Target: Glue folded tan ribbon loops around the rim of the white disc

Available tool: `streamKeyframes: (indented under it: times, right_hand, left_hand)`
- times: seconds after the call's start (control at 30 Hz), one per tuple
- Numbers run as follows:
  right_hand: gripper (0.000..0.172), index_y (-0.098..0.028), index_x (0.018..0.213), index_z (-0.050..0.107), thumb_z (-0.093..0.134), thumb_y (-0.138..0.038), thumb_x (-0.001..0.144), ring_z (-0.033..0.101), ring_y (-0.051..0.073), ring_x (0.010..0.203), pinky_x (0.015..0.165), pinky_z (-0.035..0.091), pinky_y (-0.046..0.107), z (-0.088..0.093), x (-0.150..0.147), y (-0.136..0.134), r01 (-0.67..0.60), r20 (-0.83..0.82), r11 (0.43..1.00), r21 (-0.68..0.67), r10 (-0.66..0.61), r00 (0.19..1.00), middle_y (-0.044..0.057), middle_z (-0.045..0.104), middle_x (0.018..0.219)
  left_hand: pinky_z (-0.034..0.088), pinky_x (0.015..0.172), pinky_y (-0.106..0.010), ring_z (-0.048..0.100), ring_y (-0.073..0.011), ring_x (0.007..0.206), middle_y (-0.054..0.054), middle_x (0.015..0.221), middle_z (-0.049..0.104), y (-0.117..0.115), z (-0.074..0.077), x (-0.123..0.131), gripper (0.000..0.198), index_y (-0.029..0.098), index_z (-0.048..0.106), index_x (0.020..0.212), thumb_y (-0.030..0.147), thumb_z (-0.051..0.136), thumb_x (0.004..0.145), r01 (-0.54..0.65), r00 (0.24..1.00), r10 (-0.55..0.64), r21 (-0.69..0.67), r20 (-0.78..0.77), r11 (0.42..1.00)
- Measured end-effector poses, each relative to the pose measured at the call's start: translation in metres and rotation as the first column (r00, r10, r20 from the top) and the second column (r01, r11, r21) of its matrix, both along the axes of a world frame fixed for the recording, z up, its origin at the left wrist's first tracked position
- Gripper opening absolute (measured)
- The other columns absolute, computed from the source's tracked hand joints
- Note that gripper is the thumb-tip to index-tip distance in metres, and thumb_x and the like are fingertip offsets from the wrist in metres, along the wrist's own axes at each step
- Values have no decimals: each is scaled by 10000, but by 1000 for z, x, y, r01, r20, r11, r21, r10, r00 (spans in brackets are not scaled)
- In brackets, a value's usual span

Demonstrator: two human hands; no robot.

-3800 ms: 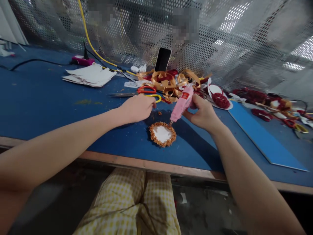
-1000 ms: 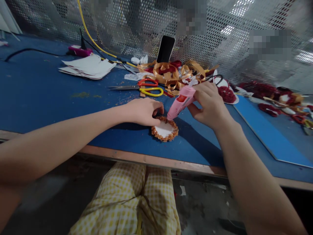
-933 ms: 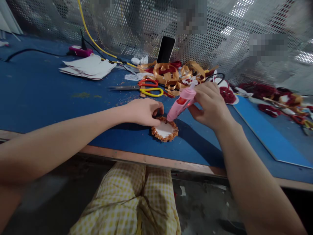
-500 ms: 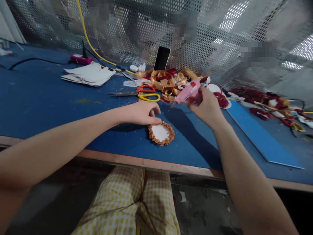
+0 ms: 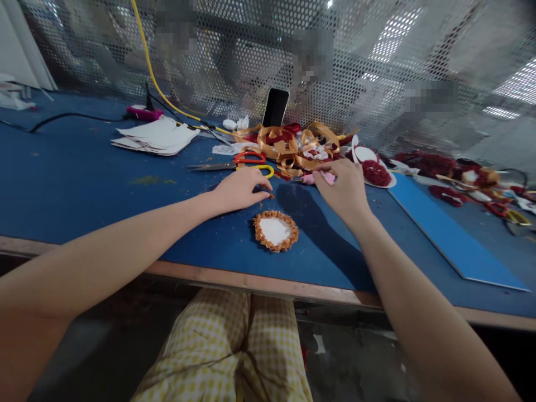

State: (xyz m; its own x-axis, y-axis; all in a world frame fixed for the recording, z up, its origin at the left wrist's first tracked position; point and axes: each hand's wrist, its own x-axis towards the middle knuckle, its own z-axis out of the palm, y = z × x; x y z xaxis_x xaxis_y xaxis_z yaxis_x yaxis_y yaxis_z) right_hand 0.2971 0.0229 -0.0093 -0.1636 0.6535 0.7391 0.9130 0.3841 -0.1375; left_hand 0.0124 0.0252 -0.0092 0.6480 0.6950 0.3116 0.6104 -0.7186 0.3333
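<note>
A white disc with a ruffled orange-brown rim [image 5: 275,230] lies flat on the blue table, untouched. Above and left of it, my left hand [image 5: 245,188] is closed, fingertips at a small brown scrap [image 5: 271,196] on the table. My right hand [image 5: 341,187] is on the pink glue gun [image 5: 310,178], which lies low at the table with its tip pointing left; the palm hides much of it. Scissors with one red and one yellow handle [image 5: 251,158] lie just behind my left hand.
Orange and red ribbons [image 5: 288,142] are heaped in front of a propped phone [image 5: 276,107]. White sheets [image 5: 154,135] and a magenta power socket [image 5: 144,113] are at the left. On the right are a dark red flower piece [image 5: 376,173] and a blue board [image 5: 452,234].
My right hand has brought the pink glue gun down to the table. My left hand has moved off the ruffled disc, up and to the left.
</note>
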Motion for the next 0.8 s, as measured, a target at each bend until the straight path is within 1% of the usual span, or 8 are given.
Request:
streamKeyframes:
  times: [0.07, 0.1, 0.2, 0.3, 0.4, 0.5, 0.7, 0.8]
  right_hand:
    - [112, -250, 883, 749, 654, -302, 913, 661, 306, 971, 993, 468, 571, 4, -18, -9, -143, 18, 990, 19, 142, 990, 82, 757, 916]
    - [103, -262, 880, 758, 668, -299, 914, 646, 309, 997, 985, 469, 563, 5, -25, -13, -192, 37, 981, 29, 191, 981, 77, 756, 929]
    - [76, -297, 870, 781, 717, -305, 910, 587, 326, 1092, 963, 464, 546, 7, -41, -26, -296, 132, 955, 14, 291, 947, 63, 751, 975]
    - [100, -308, 874, 791, 714, -308, 937, 570, 316, 1119, 966, 453, 527, 10, -47, -35, -359, 211, 932, -48, 360, 909, 50, 755, 1022]
    - [105, -318, 914, 804, 710, -338, 957, 577, 321, 1168, 987, 457, 526, 13, -47, -40, -387, 259, 918, -84, 395, 881, 50, 756, 1043]
    - [96, -342, 939, 813, 723, -371, 958, 593, 328, 1187, 1004, 466, 534, 16, -47, -42, -398, 283, 916, -56, 397, 873, 38, 771, 1002]
    - [113, -367, 984, 813, 701, -363, 980, 624, 319, 1176, 1003, 470, 533, 19, -46, -46, -436, 344, 900, -11, 413, 843, 18, 796, 999]
    - [114, -353, 987, 808, 695, -343, 983, 624, 319, 1191, 987, 480, 516, 20, -46, -47, -463, 359, 885, -42, 446, 820, 27, 798, 1020]
  left_hand:
    - [511, 998, -393, 698, -255, 1063, -106, 1107, 779, 2, -2, 2, 246, 200, 837, 1056, 288, 630, 957, 13, 1000, -13, 11, 4, 1000]
    - [511, 992, -383, 698, -250, 1059, -101, 1097, 779, 3, -4, 3, 238, 201, 841, 1028, 275, 626, 955, 22, 1000, -22, 15, 14, 1000]
    - [519, 953, -363, 701, -241, 1038, -99, 1089, 778, 4, -5, 5, 224, 196, 843, 985, 251, 631, 937, 34, 998, -36, 26, 47, 999]
    - [528, 912, -353, 708, -234, 977, -102, 1051, 784, -1, -1, 7, 215, 170, 844, 975, 219, 650, 896, 16, 996, -16, -3, 85, 1000]
    - [536, 859, -339, 710, -215, 887, -90, 1007, 795, -8, 7, 7, 230, 156, 849, 969, 199, 657, 849, -34, 989, 49, -107, 143, 994]
    - [538, 826, -335, 709, -211, 859, -76, 975, 807, -13, 14, 7, 250, 156, 852, 952, 207, 642, 828, -40, 981, 81, -228, 174, 973]
    - [545, 932, -343, 724, -225, 949, -57, 945, 819, -15, 14, 9, 271, 162, 851, 926, 204, 618, 794, -20, 976, 94, -348, 198, 937]
    - [553, 946, -355, 724, -234, 967, -52, 931, 818, -16, 14, 9, 270, 167, 850, 932, 244, 628, 800, -1, 972, 90, -381, 216, 925]
